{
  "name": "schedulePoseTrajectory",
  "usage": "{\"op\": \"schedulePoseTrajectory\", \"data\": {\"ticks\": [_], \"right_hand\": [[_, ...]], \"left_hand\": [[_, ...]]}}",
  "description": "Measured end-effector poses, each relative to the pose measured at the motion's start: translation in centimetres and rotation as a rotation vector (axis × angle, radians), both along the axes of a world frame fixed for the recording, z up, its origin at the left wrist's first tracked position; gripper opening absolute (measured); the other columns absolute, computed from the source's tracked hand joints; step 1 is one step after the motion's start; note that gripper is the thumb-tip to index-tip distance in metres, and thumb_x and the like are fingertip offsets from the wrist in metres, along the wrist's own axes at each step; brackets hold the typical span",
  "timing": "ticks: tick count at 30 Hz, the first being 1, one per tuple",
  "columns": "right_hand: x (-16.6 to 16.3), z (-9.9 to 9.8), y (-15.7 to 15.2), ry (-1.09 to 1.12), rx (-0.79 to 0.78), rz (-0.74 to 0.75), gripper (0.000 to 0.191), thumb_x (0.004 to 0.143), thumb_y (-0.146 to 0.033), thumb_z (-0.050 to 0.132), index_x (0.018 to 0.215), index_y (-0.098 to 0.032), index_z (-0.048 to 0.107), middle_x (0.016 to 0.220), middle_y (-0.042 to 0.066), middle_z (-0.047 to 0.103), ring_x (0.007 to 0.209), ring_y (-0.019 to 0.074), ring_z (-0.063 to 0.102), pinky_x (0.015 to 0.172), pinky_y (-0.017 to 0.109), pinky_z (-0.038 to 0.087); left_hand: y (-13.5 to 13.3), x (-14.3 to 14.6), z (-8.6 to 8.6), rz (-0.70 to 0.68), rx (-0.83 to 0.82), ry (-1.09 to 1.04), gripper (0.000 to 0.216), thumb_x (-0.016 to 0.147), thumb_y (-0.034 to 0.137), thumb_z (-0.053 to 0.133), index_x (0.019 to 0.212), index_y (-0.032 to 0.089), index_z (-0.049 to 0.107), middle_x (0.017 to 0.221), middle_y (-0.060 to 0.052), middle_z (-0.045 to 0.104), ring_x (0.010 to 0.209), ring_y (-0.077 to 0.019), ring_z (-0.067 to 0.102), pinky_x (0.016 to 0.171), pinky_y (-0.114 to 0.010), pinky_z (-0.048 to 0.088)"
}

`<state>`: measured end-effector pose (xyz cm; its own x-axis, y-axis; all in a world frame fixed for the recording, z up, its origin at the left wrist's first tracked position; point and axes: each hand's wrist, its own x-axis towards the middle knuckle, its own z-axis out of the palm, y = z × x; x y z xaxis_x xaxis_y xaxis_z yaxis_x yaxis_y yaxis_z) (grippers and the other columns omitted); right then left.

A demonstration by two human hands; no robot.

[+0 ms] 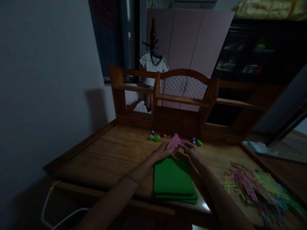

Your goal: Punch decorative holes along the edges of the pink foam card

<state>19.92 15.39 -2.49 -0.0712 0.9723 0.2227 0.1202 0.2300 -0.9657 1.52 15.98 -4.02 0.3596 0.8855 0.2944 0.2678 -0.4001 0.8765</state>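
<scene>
A pink sheet [174, 141], which could be paper or felt, is bent upward in my left hand [163, 151], whose fingers are closed on its lower left part. My right hand [191, 150] is at the sheet's right edge, with thumb and fingers pinched around a small purple piece [182, 143] that is mostly hidden. Just below both hands lies a stack of green sheets [174, 179] on the wooden desk [103, 153]. Behind the hands, small green toy-like pieces with white eyes [154, 138] sit beside similar purple pieces [194, 141] and a red one [163, 134].
On the right of the desk is a loose pile of pink, yellow and green cut-out strips [249, 185]. A wooden shelf unit [184, 99] stands along the back edge. A white cable [44, 204] hangs at the front left, near the wall [48, 80].
</scene>
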Motion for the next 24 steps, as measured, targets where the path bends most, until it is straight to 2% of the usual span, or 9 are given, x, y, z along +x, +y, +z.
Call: {"op": "schedulePoseTrajectory", "data": {"ticks": [4,8,11,18,24], "right_hand": [[-0.6,-0.1,-0.1,0.018,-0.078,0.006,0.041,0.065,-0.054,0.072,0.080,-0.017,0.068,0.058,-0.001,0.051,0.049,0.0114,0.042,0.045,0.024,0.029],[-0.9,-1.2,0.3,0.120,-0.097,0.030,0.046,0.064,-0.054,0.074,0.092,-0.018,0.067,0.064,0.001,0.056,0.054,0.0143,0.051,0.048,0.025,0.037],[-0.7,-1.9,0.8,0.113,-0.094,0.060,0.046,0.064,-0.053,0.074,0.093,-0.018,0.067,0.062,0.001,0.056,0.051,0.0132,0.050,0.046,0.024,0.037],[-0.3,-2.3,1.3,0.081,-0.137,0.103,0.040,0.067,-0.051,0.073,0.091,-0.020,0.067,0.062,-0.001,0.057,0.052,0.0126,0.051,0.048,0.024,0.037],[-0.4,-1.9,1.1,0.056,-0.124,0.097,0.042,0.065,-0.053,0.073,0.087,-0.018,0.067,0.059,0.000,0.056,0.048,0.0116,0.048,0.045,0.023,0.033]], "left_hand": [[0.1,0.2,0.2,0.011,0.001,0.005,0.046,0.083,0.047,0.048,0.099,0.009,0.067,0.086,-0.009,0.068,0.077,-0.0212,0.062,0.066,-0.028,0.050],[0.1,0.2,0.5,0.107,0.022,0.001,0.047,0.084,0.050,0.047,0.096,0.010,0.068,0.087,-0.010,0.069,0.079,-0.0219,0.063,0.068,-0.029,0.050],[0.3,0.1,0.4,0.153,0.037,-0.036,0.045,0.085,0.049,0.046,0.100,0.012,0.068,0.093,-0.009,0.069,0.083,-0.0220,0.064,0.071,-0.030,0.051],[0.5,0.3,0.2,0.133,0.023,-0.077,0.046,0.085,0.049,0.047,0.103,0.012,0.067,0.098,-0.010,0.069,0.089,-0.0228,0.063,0.080,-0.033,0.051],[0.6,0.2,0.1,0.069,0.022,-0.096,0.048,0.086,0.050,0.045,0.099,0.010,0.067,0.095,-0.011,0.068,0.086,-0.0230,0.063,0.075,-0.033,0.051]]}}
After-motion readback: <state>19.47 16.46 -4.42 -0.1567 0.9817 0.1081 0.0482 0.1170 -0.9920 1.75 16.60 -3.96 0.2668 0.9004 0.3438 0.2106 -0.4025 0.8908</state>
